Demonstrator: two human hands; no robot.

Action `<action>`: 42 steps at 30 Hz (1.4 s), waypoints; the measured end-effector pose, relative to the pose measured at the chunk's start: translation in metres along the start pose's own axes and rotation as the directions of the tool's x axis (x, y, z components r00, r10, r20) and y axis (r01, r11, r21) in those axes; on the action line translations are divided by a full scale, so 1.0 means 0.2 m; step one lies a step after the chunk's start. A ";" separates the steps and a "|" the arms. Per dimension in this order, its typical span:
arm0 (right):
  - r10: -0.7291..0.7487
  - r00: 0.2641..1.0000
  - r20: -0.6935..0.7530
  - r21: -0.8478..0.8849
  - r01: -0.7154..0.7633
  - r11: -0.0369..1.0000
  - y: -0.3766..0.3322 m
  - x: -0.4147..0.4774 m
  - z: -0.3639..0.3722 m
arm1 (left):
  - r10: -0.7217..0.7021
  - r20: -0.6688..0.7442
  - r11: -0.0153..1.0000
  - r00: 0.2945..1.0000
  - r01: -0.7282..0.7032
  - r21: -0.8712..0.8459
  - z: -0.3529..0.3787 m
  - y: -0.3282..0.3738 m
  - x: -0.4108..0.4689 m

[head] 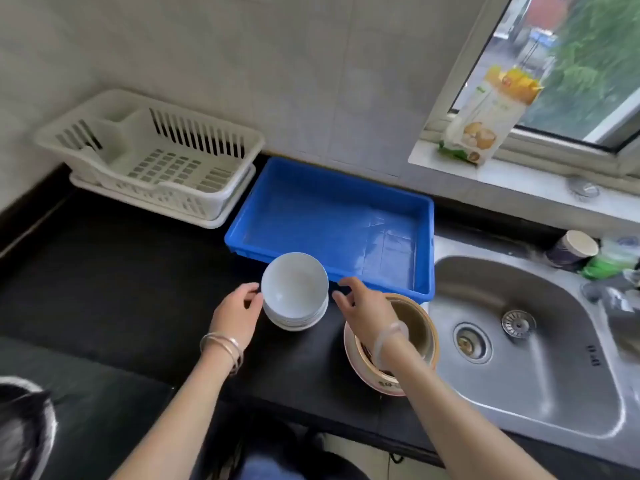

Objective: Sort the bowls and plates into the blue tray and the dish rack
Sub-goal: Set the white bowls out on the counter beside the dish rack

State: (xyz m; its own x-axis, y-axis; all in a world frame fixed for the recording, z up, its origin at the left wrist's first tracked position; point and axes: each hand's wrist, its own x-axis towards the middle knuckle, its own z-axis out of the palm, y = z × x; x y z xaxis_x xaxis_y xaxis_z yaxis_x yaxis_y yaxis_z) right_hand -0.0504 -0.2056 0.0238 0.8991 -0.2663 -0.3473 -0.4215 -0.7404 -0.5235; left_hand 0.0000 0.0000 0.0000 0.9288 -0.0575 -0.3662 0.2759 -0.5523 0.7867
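A stack of white bowls [294, 292] stands on the black counter just in front of the blue tray [346, 188]. My left hand [237, 313] is at the stack's left side, fingertips touching the top bowl's rim. My right hand [363, 310] hovers a little to the stack's right, fingers spread, holding nothing. Under my right wrist sits a brown bowl on a stack of plates [412, 327]. The blue tray holds nothing. The white dish rack [152, 157] stands at the back left and also holds nothing.
A steel sink [519, 341] lies to the right of the plates. A cup [575, 249] and green items sit behind the sink. A carton [488, 116] leans on the window sill. A dark round object [24, 427] shows at the bottom left.
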 end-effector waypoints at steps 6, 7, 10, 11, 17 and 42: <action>0.071 0.997 -0.030 -0.184 -0.075 0.980 -0.15 0.22 0.04 | 0.005 0.037 0.998 0.999 -0.003 -0.058 0.04 0.04 0.12; 0.049 0.998 -0.034 -0.223 -0.056 0.973 -0.16 0.24 0.05 | 0.007 0.039 0.998 0.999 -0.005 -0.067 0.04 0.03 0.14; -0.023 0.998 -0.050 -0.346 0.005 0.938 -0.19 0.27 0.07 | 0.006 0.045 0.994 0.999 -0.001 -0.109 0.05 0.01 0.15; -0.043 0.998 -0.042 -0.374 0.024 0.927 -0.20 0.27 0.08 | 0.004 0.045 0.992 0.999 0.002 -0.126 0.05 0.00 0.16; -0.114 0.993 -0.040 -0.443 0.084 0.893 -0.21 0.27 0.05 | -0.052 0.062 0.952 0.997 0.069 -0.299 0.06 -0.04 0.17; -0.082 0.971 -0.224 0.118 0.111 0.987 -0.06 0.18 -0.20 | 0.124 -0.220 0.971 0.968 -0.072 0.228 0.08 0.17 0.16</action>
State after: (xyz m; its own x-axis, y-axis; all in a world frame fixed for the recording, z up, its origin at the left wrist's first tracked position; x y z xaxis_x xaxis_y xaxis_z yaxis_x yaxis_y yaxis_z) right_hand -0.0079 -0.2305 0.0491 0.9343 -0.3357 -0.1203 -0.3303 -0.6876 -0.6466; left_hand 0.0353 -0.0344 0.0063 0.9872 0.0590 -0.1479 0.1445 -0.7218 0.6769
